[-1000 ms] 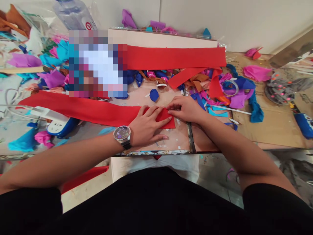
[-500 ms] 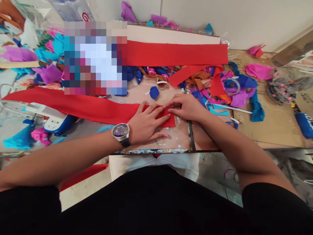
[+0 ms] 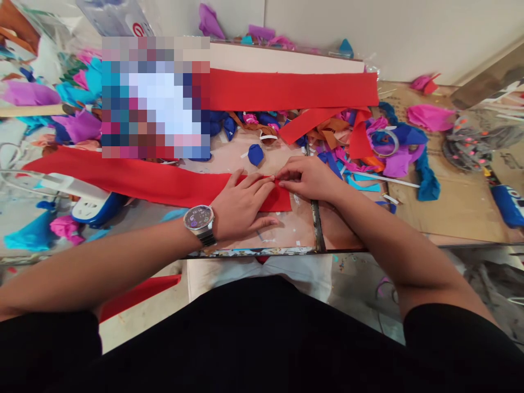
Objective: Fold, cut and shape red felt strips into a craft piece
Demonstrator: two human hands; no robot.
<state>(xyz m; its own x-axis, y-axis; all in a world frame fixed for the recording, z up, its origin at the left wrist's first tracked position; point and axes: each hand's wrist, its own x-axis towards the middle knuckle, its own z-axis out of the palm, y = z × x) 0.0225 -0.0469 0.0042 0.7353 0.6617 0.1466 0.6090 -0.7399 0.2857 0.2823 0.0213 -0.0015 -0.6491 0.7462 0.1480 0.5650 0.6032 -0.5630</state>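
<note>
A long red fabric strip (image 3: pixel 164 183) runs from the left across the table and ends just under my hands. My left hand (image 3: pixel 243 204), with a watch on the wrist, lies flat over the strip near its right end, fingers stretched out. At the strip's upper right edge my right hand (image 3: pixel 309 177) pinches with thumb and fingertips, close to the left fingertips. Whether it grips only the fabric edge or something small too is hidden. A small dark blue fabric piece (image 3: pixel 256 155) lies just beyond the hands.
Another red strip (image 3: pixel 295 90) stretches across the back. Scraps in several colours, a tape roll (image 3: pixel 385 143) and cardboard (image 3: pixel 442 202) fill the right side. A white and blue power strip (image 3: pixel 92 204) sits at left. A pixelated patch hides part of the back left.
The left index finger has drawn in toward the right fingertips, and the left fingers look closer together. The right hand keeps its pinch. The whole view has shifted slightly.
</note>
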